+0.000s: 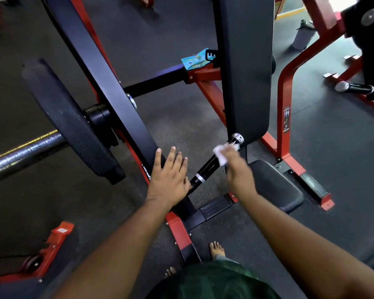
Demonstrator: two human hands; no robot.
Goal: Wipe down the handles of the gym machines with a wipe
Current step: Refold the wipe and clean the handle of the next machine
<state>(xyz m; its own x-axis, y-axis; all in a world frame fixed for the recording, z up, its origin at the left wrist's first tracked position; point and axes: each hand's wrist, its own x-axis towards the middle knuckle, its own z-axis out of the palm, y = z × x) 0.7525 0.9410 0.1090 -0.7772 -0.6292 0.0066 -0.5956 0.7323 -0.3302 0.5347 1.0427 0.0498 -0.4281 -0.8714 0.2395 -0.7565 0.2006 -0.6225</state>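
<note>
- Rubber gym floor (177, 117) beneath red-framed machine
- Right hand (238, 167), fingers holding white wipe (221, 153), rubs black handle (214, 162)
- Left hand (168, 175), fingers spread, braces lever arm (108, 87)
- Handle's lower half seemingly unwiped

Counts: 2 bare hands, left (170, 180) and right (239, 169). 1 crumpled white wipe (221, 153). 1 black cylindrical handle with silver rings (212, 162). 1 black round weight plate (69, 124). 1 steel barbell sleeve (20, 156). 1 teal wipe packet (195, 59). 1 black padded seat (274, 184). 2 bare feet, left (171, 271) and right (217, 249). 1 grey bottle (303, 34).
</note>
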